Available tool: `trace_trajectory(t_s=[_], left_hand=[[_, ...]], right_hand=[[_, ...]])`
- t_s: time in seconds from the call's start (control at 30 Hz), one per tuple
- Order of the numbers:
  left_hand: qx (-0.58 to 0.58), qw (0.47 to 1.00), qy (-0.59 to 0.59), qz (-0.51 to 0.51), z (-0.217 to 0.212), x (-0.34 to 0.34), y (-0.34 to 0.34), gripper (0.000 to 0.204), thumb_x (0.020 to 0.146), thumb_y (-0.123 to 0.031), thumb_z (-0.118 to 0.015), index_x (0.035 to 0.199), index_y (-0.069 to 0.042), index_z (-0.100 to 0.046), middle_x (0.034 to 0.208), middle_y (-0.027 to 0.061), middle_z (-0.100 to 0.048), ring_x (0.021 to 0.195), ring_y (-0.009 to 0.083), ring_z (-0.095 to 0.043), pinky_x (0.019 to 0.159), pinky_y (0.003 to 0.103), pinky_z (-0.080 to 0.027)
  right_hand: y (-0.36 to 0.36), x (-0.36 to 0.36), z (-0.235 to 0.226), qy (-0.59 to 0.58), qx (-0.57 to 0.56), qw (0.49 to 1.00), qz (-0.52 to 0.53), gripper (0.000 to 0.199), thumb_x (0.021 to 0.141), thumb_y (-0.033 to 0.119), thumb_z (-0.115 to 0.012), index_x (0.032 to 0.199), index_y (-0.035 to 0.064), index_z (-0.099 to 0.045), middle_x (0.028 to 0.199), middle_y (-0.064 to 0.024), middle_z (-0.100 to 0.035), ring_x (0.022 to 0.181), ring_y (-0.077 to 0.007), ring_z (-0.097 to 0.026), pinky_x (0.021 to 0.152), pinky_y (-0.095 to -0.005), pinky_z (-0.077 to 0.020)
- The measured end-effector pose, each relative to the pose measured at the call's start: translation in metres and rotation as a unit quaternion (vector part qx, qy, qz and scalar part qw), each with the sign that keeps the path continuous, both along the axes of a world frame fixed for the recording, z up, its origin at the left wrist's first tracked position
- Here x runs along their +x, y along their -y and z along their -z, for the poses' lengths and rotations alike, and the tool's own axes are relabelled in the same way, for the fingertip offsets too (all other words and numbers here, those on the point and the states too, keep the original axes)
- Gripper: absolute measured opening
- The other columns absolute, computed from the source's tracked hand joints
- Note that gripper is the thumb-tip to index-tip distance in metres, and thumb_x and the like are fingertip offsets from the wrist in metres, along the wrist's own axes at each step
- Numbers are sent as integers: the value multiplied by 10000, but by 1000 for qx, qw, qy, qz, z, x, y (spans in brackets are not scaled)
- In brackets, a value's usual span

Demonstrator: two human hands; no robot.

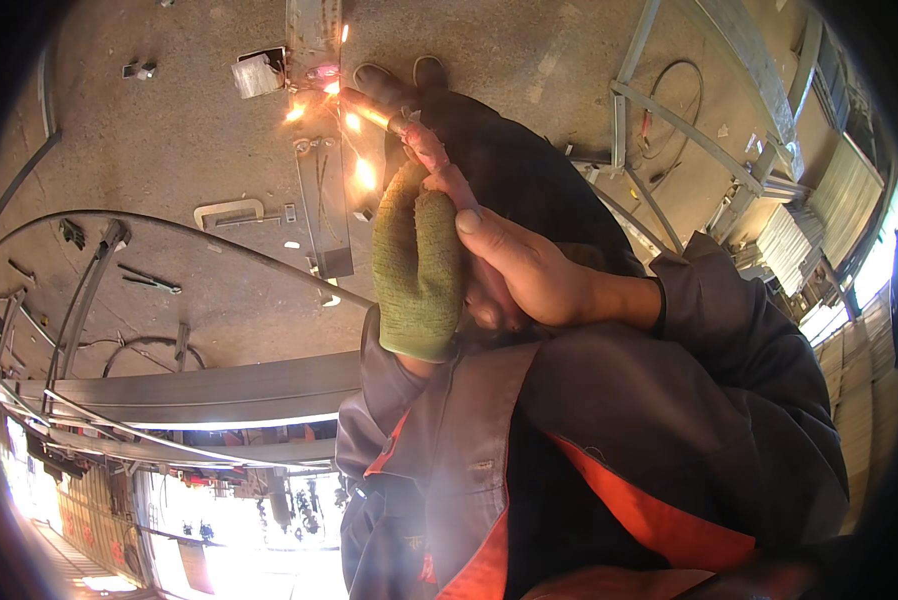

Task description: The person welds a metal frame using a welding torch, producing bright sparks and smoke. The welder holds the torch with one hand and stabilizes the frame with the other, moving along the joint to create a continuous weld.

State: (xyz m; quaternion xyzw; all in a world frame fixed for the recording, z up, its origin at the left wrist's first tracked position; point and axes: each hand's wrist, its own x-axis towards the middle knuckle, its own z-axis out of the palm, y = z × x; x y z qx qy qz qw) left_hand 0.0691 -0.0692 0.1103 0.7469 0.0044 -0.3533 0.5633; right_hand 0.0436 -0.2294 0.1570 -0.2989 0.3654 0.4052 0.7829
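A welding torch (427,148) with a brass-coloured nozzle and a reddish wrapped neck points up and left. Its tip meets a steel bar (314,25), where metal glows and bright sparks fly. My right hand (529,270), bare, is wrapped round the torch handle, thumb along the top. In a green knitted glove, my left hand (419,265) is closed against the torch neck from the left; its fingertips are partly behind the torch. A narrow flat steel piece (337,262) extends below the glowing spot. Left of the weld sits a small bent metal plate (259,75).
A C-clamp (231,212) and pliers (150,279) lie on the concrete floor to the left. A dark cable (199,232) arcs across to my arm. Steel frames (689,130) stand at the right, by a looped cable (700,90). A long steel beam (219,390) crosses the lower left.
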Motion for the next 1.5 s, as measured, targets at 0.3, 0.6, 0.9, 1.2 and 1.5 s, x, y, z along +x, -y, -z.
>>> trace_trajectory(t_s=[0.3,0.6,0.9,1.2,1.5], left_hand=[[20,977,191,96,7,-1,-7,478,1077,-151,-623,1514,16,-526,1542,216,-543,1352,338,-612,1120,420,-500],[22,983,161,80,11,-10,-11,414,1083,-109,-594,1483,-3,-579,1518,253,-546,1352,420,-595,1108,470,-513],[51,976,191,87,12,-9,-7,370,1064,-112,-606,1413,12,-611,1479,279,-567,1294,450,-622,1076,494,-528],[46,977,193,78,13,-9,-6,362,1051,-84,-626,1401,8,-621,1474,271,-572,1294,424,-631,1053,470,-547],[-4,996,87,11,7,-5,1,341,1102,-107,-586,1417,23,-608,1417,238,-619,1245,363,-652,1015,446,-541]], right_hand=[[-4,1,-1,-22,9,999,39,685,1159,552,-391,1698,142,-281,848,-32,-578,636,-92,-519,569,-262,-467],[-3,1,-1,-14,11,999,38,691,1159,555,-390,1709,158,-258,890,-26,-580,647,-94,-520,576,-259,-465],[0,0,3,9,6,1000,15,766,1148,593,-379,1752,186,-143,831,-27,-543,631,-90,-509,579,-256,-472],[-3,3,-2,-10,-3,999,39,696,1150,577,-402,1684,143,-297,820,-24,-556,618,-93,-517,564,-257,-462],[-4,-4,4,-21,-6,999,41,676,1148,575,-409,1626,99,-367,807,-43,-572,594,-111,-528,552,-270,-461]])
